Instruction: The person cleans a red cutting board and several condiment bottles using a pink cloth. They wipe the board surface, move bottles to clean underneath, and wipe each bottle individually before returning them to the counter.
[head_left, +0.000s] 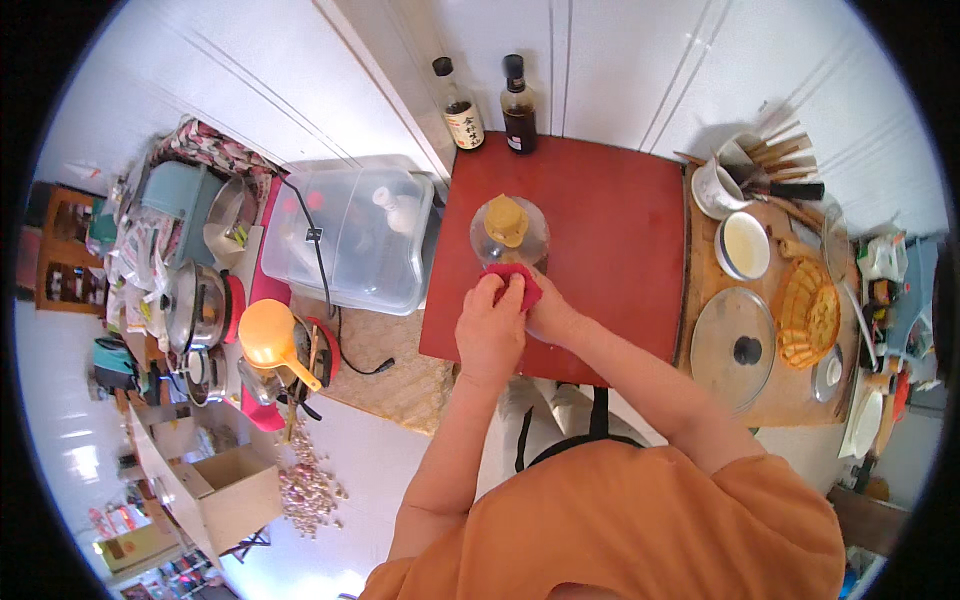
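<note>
A clear plastic bottle with a yellow cap stands on a red tabletop in front of me. My left hand presses a folded red cloth against the near side of the bottle, fingers bent over it. Beside it, my right hand grips the bottle's right side; the cloth and the left hand cover part of its fingers. The bottle's lower part is mostly hidden behind both hands.
Two dark sauce bottles stand by the wall at the back. Left are a lidded clear storage box, a black cable and a yellow ladle. A wooden board at right bears a glass lid, a bowl and a basket.
</note>
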